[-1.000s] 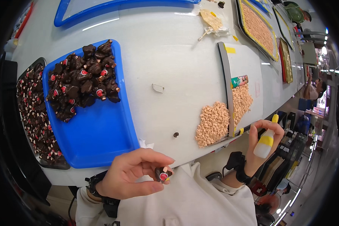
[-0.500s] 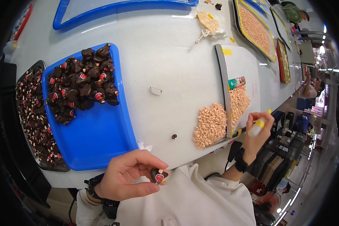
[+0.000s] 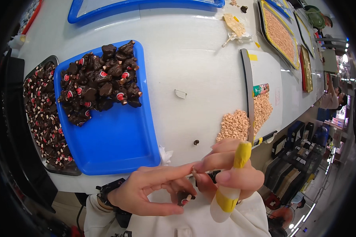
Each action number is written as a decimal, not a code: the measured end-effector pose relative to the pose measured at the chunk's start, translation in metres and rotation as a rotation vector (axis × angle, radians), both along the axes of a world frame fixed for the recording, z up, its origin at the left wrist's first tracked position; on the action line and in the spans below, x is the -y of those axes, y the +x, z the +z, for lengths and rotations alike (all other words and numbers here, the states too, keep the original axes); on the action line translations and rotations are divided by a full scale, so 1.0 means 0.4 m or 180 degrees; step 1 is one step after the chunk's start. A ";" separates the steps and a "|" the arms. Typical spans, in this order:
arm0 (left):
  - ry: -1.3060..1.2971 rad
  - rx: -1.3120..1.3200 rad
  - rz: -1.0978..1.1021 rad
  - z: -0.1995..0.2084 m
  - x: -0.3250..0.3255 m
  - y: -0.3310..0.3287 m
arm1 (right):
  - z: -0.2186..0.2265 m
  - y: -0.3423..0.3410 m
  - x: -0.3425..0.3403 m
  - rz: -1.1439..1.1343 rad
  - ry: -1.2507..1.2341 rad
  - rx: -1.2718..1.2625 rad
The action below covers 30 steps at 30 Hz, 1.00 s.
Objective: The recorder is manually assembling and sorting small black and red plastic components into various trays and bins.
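Between the thumb and bent fingers of my left hand is a small dark brown figurine with a red, white-rimmed spot and a light peg-like part. My right hand holds a squeeze bottle, pale with yellow tape bands, tilted across the palm. Its thumb and fingertips meet my left index fingertip around a tiny pale piece too small to make out. Behind that hand lies a pile of small beige pieces, partly hidden by it. To the left, a blue tray carries several similar brown figurines.
A dark metal tray of brown figurines with pale parts sits at the far left. A standing divider borders more beige pieces at right. One small dark bit and a clear scrap lie mid-table. Another blue tray is at the back.
My right hand has come from the beige pieces over to my left hand, bringing the bottle along. My left index finger has straightened toward it. The view has shifted slightly.
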<state>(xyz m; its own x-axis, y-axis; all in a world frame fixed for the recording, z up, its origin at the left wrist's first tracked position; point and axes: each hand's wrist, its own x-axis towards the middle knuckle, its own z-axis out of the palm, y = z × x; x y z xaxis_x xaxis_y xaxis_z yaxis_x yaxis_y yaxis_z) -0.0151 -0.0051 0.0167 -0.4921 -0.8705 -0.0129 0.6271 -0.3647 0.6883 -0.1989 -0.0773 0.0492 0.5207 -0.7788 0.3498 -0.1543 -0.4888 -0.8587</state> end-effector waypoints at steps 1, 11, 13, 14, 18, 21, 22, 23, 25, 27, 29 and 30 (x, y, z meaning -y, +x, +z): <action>0.0006 -0.0011 0.0011 0.002 0.002 0.002 | 0.003 -0.002 0.005 0.0018 0.0061 -0.0014; -0.0021 0.0369 0.0021 0.008 0.009 0.008 | -0.003 0.020 0.013 -0.0174 0.0116 -0.0017; 0.0000 0.0385 -0.0014 0.011 0.013 0.006 | -0.006 0.012 0.011 -0.0167 0.0154 -0.0016; -0.0048 0.0512 0.0026 0.012 0.014 0.004 | -0.008 0.007 0.010 -0.0156 0.0195 -0.0017; -0.0420 0.1028 0.0105 0.014 0.024 0.011 | 0.003 0.002 0.012 0.0131 0.0178 -0.0037; 0.0307 0.0731 0.1200 0.005 0.006 -0.014 | 0.020 0.018 -0.014 -0.0199 -0.0029 0.0728; 0.0314 0.0748 0.1178 -0.003 0.008 -0.021 | 0.023 0.010 -0.016 -0.0221 -0.0018 0.0741; 0.0353 0.0322 0.1376 -0.009 0.002 -0.020 | 0.026 0.008 -0.019 0.0036 0.0055 0.0495; 0.0478 -0.0195 0.1415 0.002 0.000 -0.024 | -0.005 0.036 -0.022 0.0260 0.0164 0.1064; 0.0384 -0.0136 0.1484 -0.008 -0.002 -0.033 | 0.000 0.024 -0.010 0.0423 0.0318 0.0979; 0.0460 -0.0125 0.1568 -0.008 -0.010 -0.030 | -0.011 0.028 -0.028 0.0288 0.0585 0.1099; 0.0458 -0.0119 0.1561 -0.010 -0.009 -0.028 | -0.010 0.028 -0.028 0.0281 0.0582 0.1105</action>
<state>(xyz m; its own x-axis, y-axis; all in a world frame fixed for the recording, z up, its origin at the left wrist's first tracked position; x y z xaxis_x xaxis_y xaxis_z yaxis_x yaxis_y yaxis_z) -0.0264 -0.0014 0.0128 -0.0287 -0.9898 -0.1398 0.7714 -0.1109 0.6266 -0.1875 -0.0660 0.0450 0.4637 -0.8021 0.3764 0.1962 -0.3213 -0.9264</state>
